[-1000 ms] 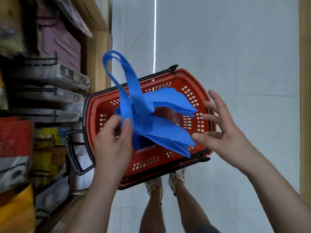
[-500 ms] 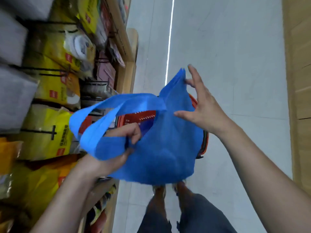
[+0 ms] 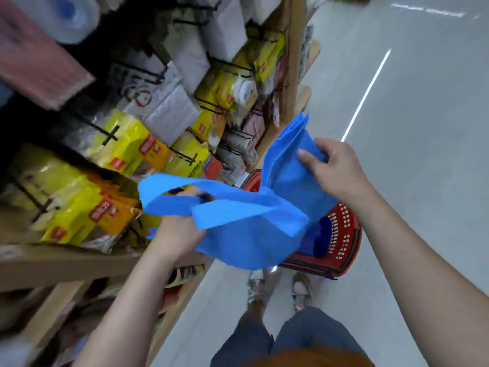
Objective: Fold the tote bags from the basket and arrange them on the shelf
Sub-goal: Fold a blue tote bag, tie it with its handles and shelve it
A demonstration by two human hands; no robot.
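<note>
Holding the blue tote bag [image 3: 254,234] up, left hand [image 3: 177,234] and right hand [image 3: 336,168] both grip it (floppy cloth could slip down).

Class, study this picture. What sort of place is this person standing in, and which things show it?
Most likely a shop aisle. Yellow packets hang on black hooks along a wooden shelf, and a red shopping basket stands on the smooth pale floor.
</note>
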